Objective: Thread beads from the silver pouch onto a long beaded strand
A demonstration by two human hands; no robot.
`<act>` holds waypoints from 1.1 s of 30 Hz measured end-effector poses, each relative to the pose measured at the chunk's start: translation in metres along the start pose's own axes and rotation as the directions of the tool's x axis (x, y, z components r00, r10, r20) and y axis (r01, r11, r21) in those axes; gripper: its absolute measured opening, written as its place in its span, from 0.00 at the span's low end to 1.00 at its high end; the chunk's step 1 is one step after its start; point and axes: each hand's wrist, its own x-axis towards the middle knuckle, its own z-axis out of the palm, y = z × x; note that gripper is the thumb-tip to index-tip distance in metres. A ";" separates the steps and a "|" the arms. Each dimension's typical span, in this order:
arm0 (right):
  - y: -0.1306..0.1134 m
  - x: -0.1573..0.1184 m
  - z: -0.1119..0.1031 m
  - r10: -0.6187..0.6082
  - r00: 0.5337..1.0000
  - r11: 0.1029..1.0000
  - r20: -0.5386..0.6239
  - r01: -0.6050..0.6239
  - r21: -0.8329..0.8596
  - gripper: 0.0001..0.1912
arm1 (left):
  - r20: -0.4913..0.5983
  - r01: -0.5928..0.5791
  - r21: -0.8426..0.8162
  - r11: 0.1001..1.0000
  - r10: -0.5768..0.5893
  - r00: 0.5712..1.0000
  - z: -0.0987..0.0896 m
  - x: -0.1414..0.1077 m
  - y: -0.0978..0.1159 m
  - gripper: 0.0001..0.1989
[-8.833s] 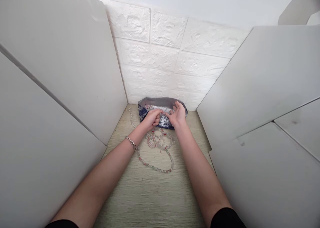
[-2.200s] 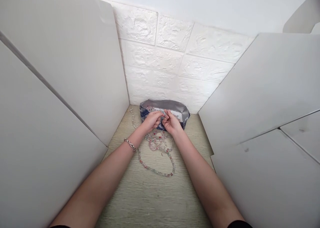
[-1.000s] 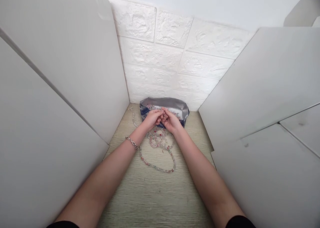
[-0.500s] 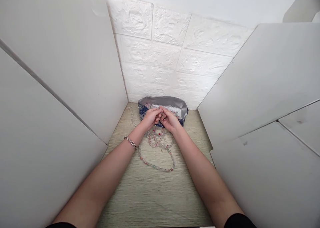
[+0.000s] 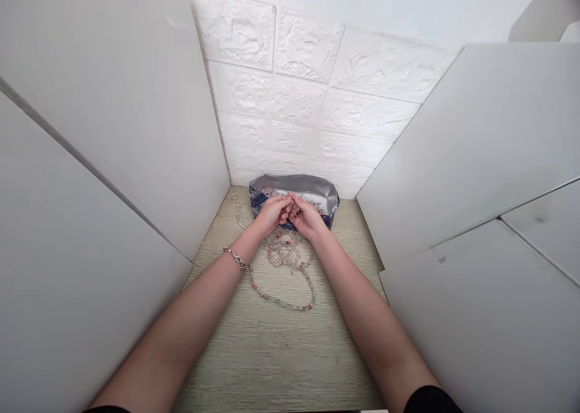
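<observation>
My left hand and my right hand meet over the front of an open silver-lined bag with a dark blue patterned outside. Fingertips of both are pinched together; what they hold is too small to make out. Loose pink and pale beads show inside the bag. Below my hands, a string of coloured beads curves over the greenish surface, its upper part bunched in loops. Another strand of pale beads runs down to the left of the bag.
Behind the bag rises a white brick-textured wall. A pale grey panel stands on the left and another panel on the right, closing in both sides. My left wrist wears a silver chain bracelet.
</observation>
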 end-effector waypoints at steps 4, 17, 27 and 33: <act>0.000 0.000 0.000 0.006 1.000 1.000 -0.013 -0.006 0.002 0.07 | 0.005 -0.001 0.001 1.000 0.001 1.000 0.000 0.000 0.000 0.08; 0.002 0.000 0.000 -0.028 0.999 1.000 0.015 0.028 -0.013 0.07 | 0.002 -0.006 0.018 1.000 0.006 1.000 0.000 -0.001 0.000 0.08; 0.002 0.000 -0.001 -0.015 0.998 0.998 0.061 0.019 -0.065 0.09 | -0.006 -0.018 0.001 1.000 0.018 1.000 0.000 -0.001 -0.001 0.09; 0.002 -0.001 0.002 -0.098 0.993 0.962 0.062 0.110 -0.251 0.11 | -0.034 -0.033 0.014 0.999 0.033 0.999 -0.003 0.001 -0.004 0.11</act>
